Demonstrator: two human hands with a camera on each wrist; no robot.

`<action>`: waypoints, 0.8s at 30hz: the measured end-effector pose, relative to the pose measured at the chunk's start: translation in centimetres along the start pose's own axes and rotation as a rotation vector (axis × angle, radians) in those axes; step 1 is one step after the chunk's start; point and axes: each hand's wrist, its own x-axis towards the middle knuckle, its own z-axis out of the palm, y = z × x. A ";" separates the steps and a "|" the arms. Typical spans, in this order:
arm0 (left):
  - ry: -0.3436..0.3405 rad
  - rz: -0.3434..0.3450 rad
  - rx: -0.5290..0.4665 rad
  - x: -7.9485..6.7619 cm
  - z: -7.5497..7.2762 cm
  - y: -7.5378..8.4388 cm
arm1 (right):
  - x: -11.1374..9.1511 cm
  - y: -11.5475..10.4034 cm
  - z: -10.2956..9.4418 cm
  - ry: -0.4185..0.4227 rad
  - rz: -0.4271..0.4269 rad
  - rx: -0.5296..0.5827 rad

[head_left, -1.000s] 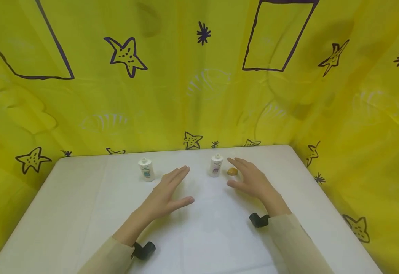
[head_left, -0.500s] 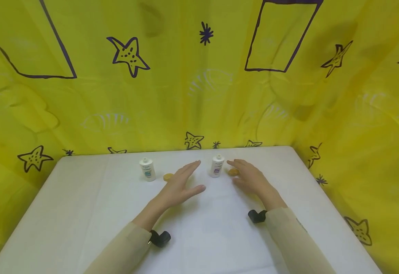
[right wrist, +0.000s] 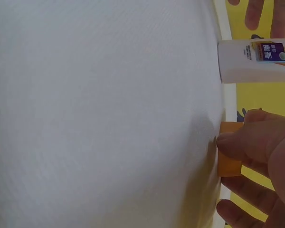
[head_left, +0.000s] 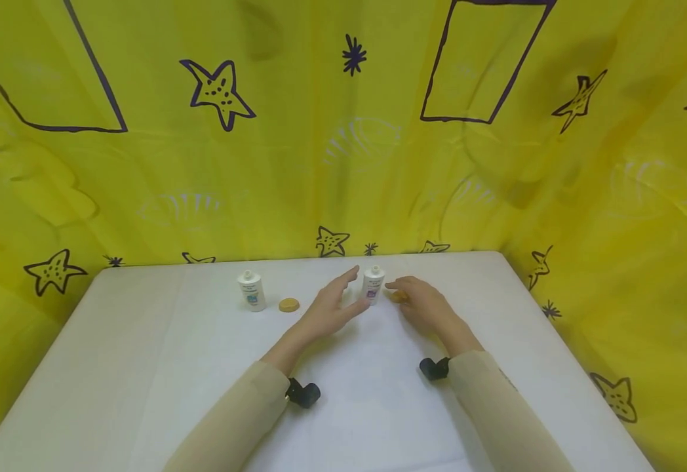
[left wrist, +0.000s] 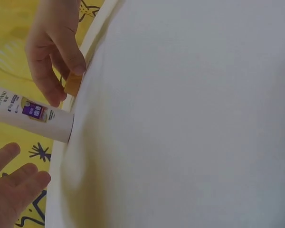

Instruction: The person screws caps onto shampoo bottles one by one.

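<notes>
A small white bottle with a purple label (head_left: pixel 373 282) stands uncapped on the table between both hands. Around its left side the left hand (head_left: pixel 327 311) is spread, thumb and fingers apart; in the left wrist view, the visible fingers (left wrist: pixel 19 185) stay clear of the bottle (left wrist: pixel 33 116). Just right of the bottle, the right hand (head_left: pixel 429 309) pinches an orange-yellow cap (right wrist: pixel 230 166) resting on the tabletop, thumb on its near side and fingers behind. From the head, that cap is mostly hidden by the hand.
Farther left stands a second white bottle with a blue-green label (head_left: pixel 252 293), also uncapped. A second orange-yellow cap (head_left: pixel 288 305) lies beside it. The white-covered table (head_left: pixel 143 367) backs onto a yellow patterned curtain (head_left: pixel 284 164).
The left hand has moved right, from near the left cap to the purple-label bottle, uncovering that cap. The right hand has lowered and closed its fingers on the right cap.
</notes>
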 end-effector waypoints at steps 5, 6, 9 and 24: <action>-0.002 -0.019 -0.029 1.1 0.7 0.1 | 0.1 0.0 0.0 0.027 -0.039 -0.010; -0.002 -0.022 -0.036 1.3 0.8 0.1 | 0.1 0.1 0.1 0.033 -0.046 -0.018; 0.004 -0.025 -0.062 1.8 1.0 0.2 | 0.2 0.1 0.3 0.043 -0.048 -0.032; 0.096 -0.068 -0.262 3.7 2.5 0.0 | 0.2 -0.5 -0.3 0.043 -0.003 -0.062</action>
